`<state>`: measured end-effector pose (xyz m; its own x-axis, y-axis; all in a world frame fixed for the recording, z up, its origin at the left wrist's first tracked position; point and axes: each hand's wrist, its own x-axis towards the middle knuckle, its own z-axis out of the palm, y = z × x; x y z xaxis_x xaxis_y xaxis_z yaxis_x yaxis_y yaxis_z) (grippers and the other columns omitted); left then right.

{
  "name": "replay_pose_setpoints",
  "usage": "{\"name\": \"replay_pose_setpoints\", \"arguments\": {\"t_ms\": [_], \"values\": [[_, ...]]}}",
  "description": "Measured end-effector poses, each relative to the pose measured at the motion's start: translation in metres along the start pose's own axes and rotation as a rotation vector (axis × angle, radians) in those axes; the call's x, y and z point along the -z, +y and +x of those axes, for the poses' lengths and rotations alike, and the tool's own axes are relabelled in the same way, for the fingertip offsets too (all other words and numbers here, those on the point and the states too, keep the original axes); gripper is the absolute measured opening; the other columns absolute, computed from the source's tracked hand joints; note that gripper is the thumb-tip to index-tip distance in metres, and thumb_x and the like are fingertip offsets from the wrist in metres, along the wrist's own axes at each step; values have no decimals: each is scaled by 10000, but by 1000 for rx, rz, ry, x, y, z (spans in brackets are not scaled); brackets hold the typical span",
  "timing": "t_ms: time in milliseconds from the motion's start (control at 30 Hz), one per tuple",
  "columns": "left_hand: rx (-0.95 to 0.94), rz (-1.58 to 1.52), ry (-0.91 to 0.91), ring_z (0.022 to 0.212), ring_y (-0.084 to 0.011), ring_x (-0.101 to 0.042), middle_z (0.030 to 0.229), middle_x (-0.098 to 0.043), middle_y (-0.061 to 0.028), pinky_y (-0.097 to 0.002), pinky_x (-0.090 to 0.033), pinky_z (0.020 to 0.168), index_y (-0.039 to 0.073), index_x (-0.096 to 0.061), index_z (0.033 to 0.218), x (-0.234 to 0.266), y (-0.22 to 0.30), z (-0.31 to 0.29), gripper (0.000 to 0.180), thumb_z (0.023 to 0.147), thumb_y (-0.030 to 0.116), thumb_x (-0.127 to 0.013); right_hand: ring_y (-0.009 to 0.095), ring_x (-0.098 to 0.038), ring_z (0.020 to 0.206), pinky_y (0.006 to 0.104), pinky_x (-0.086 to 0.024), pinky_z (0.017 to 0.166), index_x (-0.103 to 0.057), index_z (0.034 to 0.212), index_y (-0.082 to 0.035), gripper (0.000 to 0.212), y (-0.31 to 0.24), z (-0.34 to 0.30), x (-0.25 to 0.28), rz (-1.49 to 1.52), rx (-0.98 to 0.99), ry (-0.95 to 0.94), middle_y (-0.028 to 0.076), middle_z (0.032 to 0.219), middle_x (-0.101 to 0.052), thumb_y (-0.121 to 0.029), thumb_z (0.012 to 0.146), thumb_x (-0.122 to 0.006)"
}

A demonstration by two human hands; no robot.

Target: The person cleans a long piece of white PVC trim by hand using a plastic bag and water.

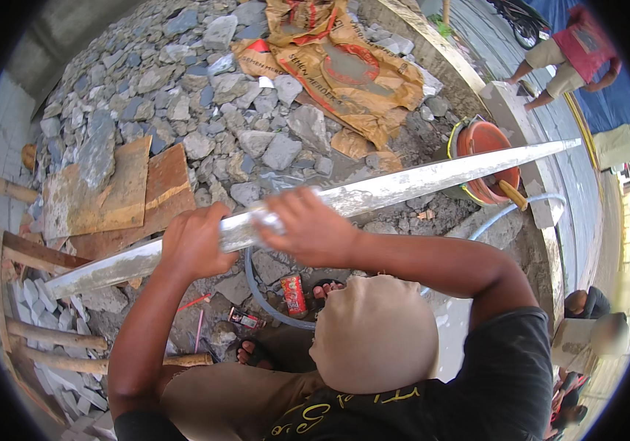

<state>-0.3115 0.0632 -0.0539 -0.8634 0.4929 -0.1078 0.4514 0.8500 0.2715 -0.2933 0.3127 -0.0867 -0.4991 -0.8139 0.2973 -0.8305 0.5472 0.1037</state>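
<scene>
A long, pale metal straightedge [396, 184], smeared with grey cement, slants across in front of me, its right end higher in the picture. My left hand [196, 241] is closed around it left of its middle. Just to the right, my right hand [306, 226] presses over the bar with bent fingers. Motion blurs those fingers, and a whitish, crumpled-looking bit shows under them; what it is I cannot make out. My raised knee [375, 334] is below my right hand. An orange bucket [480, 140] stands behind the bar's right half, a yellowish handle [512, 195] leaning at its rim.
Broken rubble [219, 88] fills the far side, with torn brown cement sacks [352, 73] on it. Wooden boards [102, 191] lie left, near timber poles [50, 327]. A pale hose [256, 283] curls by my feet, near a red packet [294, 294]. A person [580, 48] stands far right.
</scene>
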Motion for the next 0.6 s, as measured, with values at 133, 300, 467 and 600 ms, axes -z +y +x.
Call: {"name": "replay_pose_setpoints", "arguments": {"t_ms": [133, 300, 467, 600], "values": [[-110, 161, 220, 856, -336, -643, 919, -653, -138, -424, -495, 784, 75, -578, 1040, -12, -8, -14, 551, 575, 204, -844, 350, -578, 1053, 466, -464, 885, -556, 1250, -99, 412, 13, -5, 4, 72, 64, 27, 191, 1134, -582, -254, 869, -559], [-171, 259, 293, 835, -295, -601, 895, -607, -98, -400, -471, 759, 55, -572, 1019, -27, -12, -24, 639, 486, 219, -883, 421, -577, 994, 498, -492, 866, -469, 1350, -42, 538, 138, -229, 49, 2, -643, -116, 252, 1132, -562, -185, 842, -572], [-215, 246, 411, 813, -289, -604, 888, -601, -92, -393, -461, 739, 53, -567, 1007, -31, -13, -12, 626, 481, 201, -873, 442, -557, 935, 534, -452, 843, -521, 1239, -32, 421, 168, -271, 62, -171, -784, 38, 256, 993, -579, -218, 862, -506], [-191, 224, 349, 816, -317, -617, 889, -617, -121, -419, -465, 749, 51, -562, 998, -30, -9, -13, 582, 503, 164, -848, 348, -602, 875, 485, -486, 764, -582, 1148, -91, 370, 67, -119, 17, 89, -615, 113, 167, 981, -620, -326, 864, -614]]}}
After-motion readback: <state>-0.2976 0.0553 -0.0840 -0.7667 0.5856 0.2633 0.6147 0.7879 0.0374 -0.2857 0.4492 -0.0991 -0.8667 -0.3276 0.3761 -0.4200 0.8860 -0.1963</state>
